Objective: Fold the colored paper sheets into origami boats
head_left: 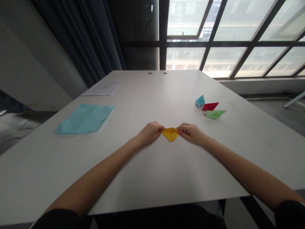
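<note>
Between my hands on the table (152, 178), the yellow paper (171, 135) lies with its long axis running side to side, one point towards me. My left hand (152, 131) pinches its left corner, fingers nearly together; my right hand (192, 133) pinches the right; neither is nearer. My fingers hide both corners, and I can't make out the fold layers.
</note>
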Demonstrator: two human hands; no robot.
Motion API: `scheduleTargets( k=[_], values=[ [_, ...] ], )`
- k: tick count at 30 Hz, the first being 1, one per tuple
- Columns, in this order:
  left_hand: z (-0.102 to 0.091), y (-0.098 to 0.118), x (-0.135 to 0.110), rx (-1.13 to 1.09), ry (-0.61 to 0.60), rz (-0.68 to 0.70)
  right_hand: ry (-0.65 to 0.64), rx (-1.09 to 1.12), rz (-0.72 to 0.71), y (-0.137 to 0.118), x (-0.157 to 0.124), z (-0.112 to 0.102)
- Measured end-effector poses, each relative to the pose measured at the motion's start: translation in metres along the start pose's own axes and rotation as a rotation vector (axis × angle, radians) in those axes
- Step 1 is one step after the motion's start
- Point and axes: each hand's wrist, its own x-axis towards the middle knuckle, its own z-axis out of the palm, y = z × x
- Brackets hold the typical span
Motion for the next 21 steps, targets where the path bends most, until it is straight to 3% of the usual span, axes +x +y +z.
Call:
scheduleTargets(
  k=[4, 10, 15, 21],
  values=[
    [-0.001, 0.002, 0.000, 0.064, -0.007, -0.016, 0.049, -0.075, 0.043, 0.000, 0.001, 0.002],
    [-0.001, 0.000, -0.001, 0.153, -0.059, 0.195, 0.043, -0.031, -0.098, 0.002, 0.002, 0.002],
    [-0.001, 0.005, -0.002, 0.397, -0.164, 0.331, -0.023, -0.067, -0.166, 0.003, -0.001, -0.003],
    [0.007, 0.031, -0.009, 0.668, -0.234, 0.236, -0.111, -0.340, -0.251, -0.008, -0.001, -0.008]
  ],
)
